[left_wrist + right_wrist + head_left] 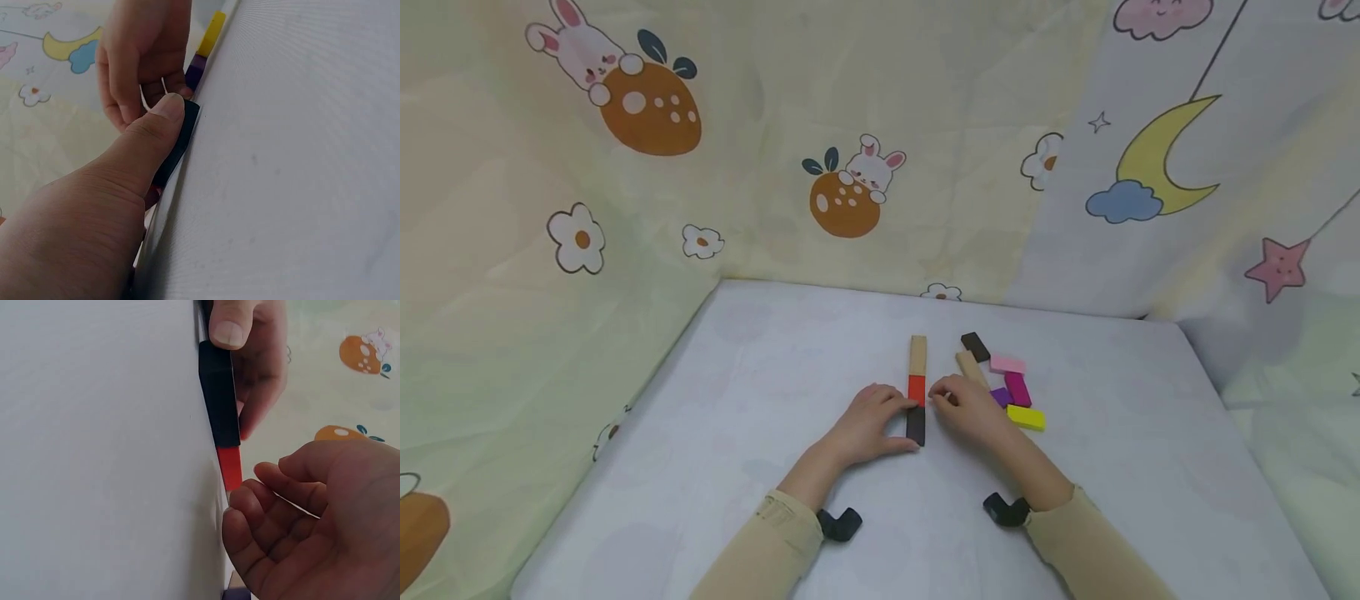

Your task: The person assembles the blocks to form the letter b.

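Note:
Three blocks stand end to end in a straight row on the white table: a black block (916,428) nearest, a red block (917,389) in the middle and a plain wooden block (918,355) farthest away. My left hand (868,423) pinches the black block along its length, thumb at the near end and a fingertip by the joint with the red one. To the right of the row, my right hand (972,410) hovers close to the red block with loosely curled fingers (250,509) and nothing in them.
Right of the row lies a loose group: a dark block (975,346), a wooden block (972,367), a pink block (1007,364), a magenta block (1018,389), a purple block (1002,397) and a yellow block (1026,417). Printed cloth (760,192) hangs around the table.

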A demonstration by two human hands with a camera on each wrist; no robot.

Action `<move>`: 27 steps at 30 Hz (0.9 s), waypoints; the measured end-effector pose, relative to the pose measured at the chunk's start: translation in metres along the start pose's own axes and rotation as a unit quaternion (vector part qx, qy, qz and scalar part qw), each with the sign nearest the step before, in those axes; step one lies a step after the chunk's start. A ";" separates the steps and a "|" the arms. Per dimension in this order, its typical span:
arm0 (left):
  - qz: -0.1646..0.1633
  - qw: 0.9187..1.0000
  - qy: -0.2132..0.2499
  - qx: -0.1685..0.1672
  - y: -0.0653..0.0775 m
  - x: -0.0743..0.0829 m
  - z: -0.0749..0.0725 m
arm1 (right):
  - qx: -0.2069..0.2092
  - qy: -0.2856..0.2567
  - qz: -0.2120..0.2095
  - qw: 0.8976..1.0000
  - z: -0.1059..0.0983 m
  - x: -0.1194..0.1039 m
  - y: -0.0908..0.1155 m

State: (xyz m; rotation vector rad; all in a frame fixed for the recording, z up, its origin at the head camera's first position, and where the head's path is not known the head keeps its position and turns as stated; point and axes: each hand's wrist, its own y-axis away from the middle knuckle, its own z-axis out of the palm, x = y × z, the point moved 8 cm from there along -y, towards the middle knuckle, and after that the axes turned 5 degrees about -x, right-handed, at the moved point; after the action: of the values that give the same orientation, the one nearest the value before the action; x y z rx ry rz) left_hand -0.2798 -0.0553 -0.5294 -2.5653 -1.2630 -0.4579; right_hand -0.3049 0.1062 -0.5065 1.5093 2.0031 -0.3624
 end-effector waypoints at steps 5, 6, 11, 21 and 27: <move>-0.010 1.000 -0.001 -0.013 0.000 -0.001 0.002 | -0.007 0.003 -0.006 1.000 -0.003 0.013 0.014; -0.010 1.000 0.000 -0.014 0.000 -0.001 0.003 | -0.008 0.005 -0.006 1.000 -0.004 0.016 0.017; -0.010 1.000 0.000 -0.011 -0.001 0.000 0.001 | 0.010 0.019 -0.006 1.000 -0.015 0.032 0.026; -0.013 1.000 0.004 -0.017 -0.001 -0.001 0.001 | 0.086 0.015 0.009 0.996 -0.037 0.048 0.029; -0.012 1.000 0.004 -0.017 0.000 0.000 0.001 | 0.075 0.031 0.030 0.996 -0.038 0.046 0.029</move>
State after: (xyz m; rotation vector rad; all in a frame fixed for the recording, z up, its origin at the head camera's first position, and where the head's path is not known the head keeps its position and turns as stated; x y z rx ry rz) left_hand -0.2801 -0.0550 -0.5299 -2.5769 -1.2942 -0.4981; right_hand -0.2968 0.1714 -0.5006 1.6884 2.0125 -0.4550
